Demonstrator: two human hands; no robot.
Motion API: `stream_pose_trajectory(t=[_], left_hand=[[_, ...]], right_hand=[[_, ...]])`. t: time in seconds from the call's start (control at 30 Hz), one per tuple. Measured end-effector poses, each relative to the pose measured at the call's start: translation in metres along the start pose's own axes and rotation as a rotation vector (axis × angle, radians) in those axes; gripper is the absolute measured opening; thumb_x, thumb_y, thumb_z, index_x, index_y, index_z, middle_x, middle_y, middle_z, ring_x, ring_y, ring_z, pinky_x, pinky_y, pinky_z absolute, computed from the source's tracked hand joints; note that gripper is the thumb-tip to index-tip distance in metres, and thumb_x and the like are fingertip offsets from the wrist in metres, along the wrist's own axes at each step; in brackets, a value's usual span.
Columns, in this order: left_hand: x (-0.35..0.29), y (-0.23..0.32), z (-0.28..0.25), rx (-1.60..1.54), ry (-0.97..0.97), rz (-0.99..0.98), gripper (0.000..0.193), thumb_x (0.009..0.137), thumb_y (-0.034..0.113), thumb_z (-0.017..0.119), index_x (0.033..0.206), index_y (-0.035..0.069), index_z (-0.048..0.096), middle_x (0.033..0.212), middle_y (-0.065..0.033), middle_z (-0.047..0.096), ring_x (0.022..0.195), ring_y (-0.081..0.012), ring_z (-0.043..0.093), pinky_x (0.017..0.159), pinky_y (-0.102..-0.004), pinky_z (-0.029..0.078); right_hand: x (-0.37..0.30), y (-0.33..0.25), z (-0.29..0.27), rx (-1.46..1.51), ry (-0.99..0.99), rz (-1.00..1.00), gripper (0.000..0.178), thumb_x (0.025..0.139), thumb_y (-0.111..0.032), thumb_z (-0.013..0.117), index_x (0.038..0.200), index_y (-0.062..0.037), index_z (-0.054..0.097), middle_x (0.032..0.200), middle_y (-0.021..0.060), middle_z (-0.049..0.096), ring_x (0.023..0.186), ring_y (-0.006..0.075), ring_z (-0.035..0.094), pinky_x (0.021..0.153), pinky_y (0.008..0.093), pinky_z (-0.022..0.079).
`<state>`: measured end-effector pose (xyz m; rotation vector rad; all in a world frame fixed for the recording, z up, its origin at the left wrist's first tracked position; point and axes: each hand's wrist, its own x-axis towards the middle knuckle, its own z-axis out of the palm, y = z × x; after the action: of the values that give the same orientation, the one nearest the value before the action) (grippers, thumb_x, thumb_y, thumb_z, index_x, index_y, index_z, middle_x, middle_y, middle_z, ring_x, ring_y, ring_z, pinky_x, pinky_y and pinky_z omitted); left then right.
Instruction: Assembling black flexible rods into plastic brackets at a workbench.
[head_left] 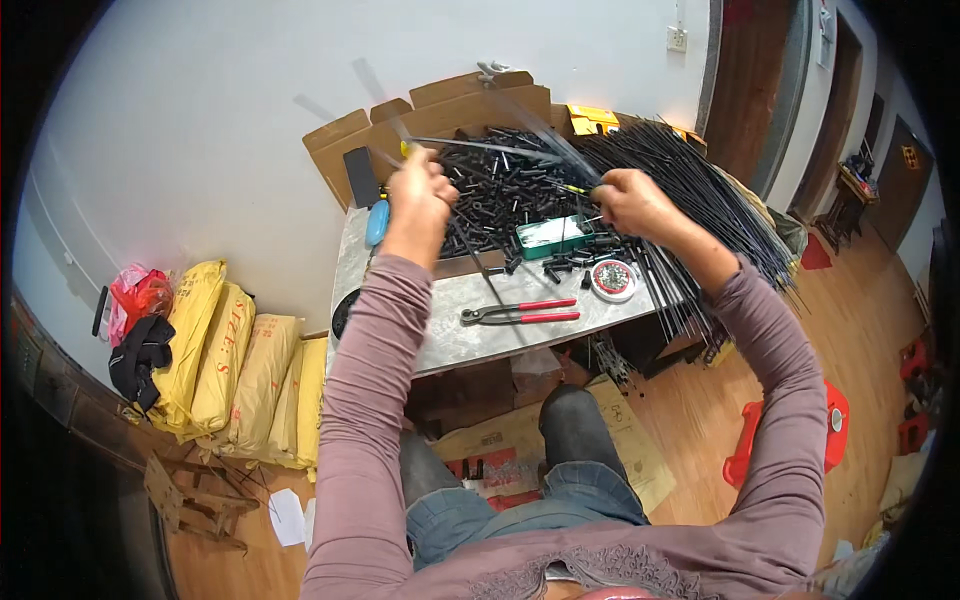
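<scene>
Both my hands are raised over the table's pile of short black tubular parts [495, 200]. My left hand [420, 195] is closed round a thin dark rod, smeared by motion. My right hand [638, 205] is closed round another thin rod, whose blurred length slants up and to the left. Another thin rod [490, 147] stretches across between my hands. Below them lies a pair of end-cutting pincers [520, 312] with red handles. Beside my right hand are a green open box [553, 236] with white contents and a round tin [613, 280] of small metal pieces.
Long black rods [690, 190] fan over the table's right side. A cardboard wall [340, 142] backs the pile. At its left are a dark phone-like slab [361, 178] and a blue case [377, 223]. Yellow sacks [222, 355] stand left; a red plastic stool [838, 425] is at right.
</scene>
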<state>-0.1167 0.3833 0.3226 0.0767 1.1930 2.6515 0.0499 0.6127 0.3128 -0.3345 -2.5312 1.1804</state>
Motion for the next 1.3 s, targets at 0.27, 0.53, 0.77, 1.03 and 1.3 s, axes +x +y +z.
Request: stream_pose_trajectory(t=[0.27, 0.53, 0.77, 1.03, 1.3], left_hand=[[-0.024, -0.029, 0.033, 0.128, -0.275, -0.205, 0.041, 0.097, 0.043, 0.049, 0.106, 0.003, 0.054, 0.057, 0.0071, 0.024, 0.046, -0.0055, 0.023, 0.043, -0.0224, 0.023], [-0.017, -0.081, 0.044, -0.057, -0.468, -0.339, 0.025, 0.101, 0.022, 0.042, 0.103, 0.001, 0.055, 0.094, -0.0143, 0.062, 0.086, -0.0335, 0.064, 0.077, -0.051, 0.055], [-0.005, -0.036, 0.008, 0.079, -0.431, -0.211, 0.024, 0.1, 0.026, 0.043, 0.108, 0.007, 0.055, 0.075, -0.0039, 0.056, 0.062, -0.0191, 0.055, 0.056, -0.0371, 0.051], [-0.049, -0.019, -0.02, 0.359, -0.577, -0.335, 0.033, 0.096, 0.015, 0.05, 0.128, 0.006, 0.052, 0.108, -0.0089, 0.065, 0.098, -0.0268, 0.064, 0.082, -0.043, 0.054], [-0.073, -0.013, -0.036, 0.176, -0.637, -0.398, 0.033, 0.094, 0.008, 0.052, 0.126, 0.0, 0.05, 0.106, -0.0148, 0.065, 0.098, -0.0306, 0.065, 0.086, -0.0457, 0.054]], right_hand=[[0.041, -0.007, -0.033, 0.463, -0.116, 0.237, 0.023, 0.091, -0.016, 0.056, 0.07, -0.0053, 0.055, 0.054, 0.0012, 0.051, 0.04, 0.0105, 0.048, 0.036, 0.0246, 0.04], [-0.019, -0.062, 0.026, -0.142, -0.209, -0.155, 0.022, 0.089, -0.014, 0.05, 0.096, 0.0057, 0.056, 0.063, 0.0061, 0.061, 0.046, 0.0146, 0.057, 0.042, 0.0283, 0.046], [-0.027, 0.029, 0.044, 0.387, -0.294, 0.156, 0.031, 0.096, -0.028, 0.052, 0.088, 0.0007, 0.059, 0.072, 0.0088, 0.065, 0.049, 0.0139, 0.06, 0.044, 0.0245, 0.047], [-0.038, 0.105, 0.175, -0.621, 0.077, -0.633, 0.021, 0.077, -0.023, 0.066, 0.094, -0.0099, 0.063, 0.089, 0.0089, 0.063, 0.089, 0.0286, 0.057, 0.075, 0.0428, 0.041], [-0.06, 0.1, 0.155, -0.619, 0.085, -0.69, 0.026, 0.077, -0.028, 0.069, 0.095, -0.0097, 0.063, 0.088, 0.0065, 0.06, 0.088, 0.0261, 0.054, 0.078, 0.0413, 0.038]])
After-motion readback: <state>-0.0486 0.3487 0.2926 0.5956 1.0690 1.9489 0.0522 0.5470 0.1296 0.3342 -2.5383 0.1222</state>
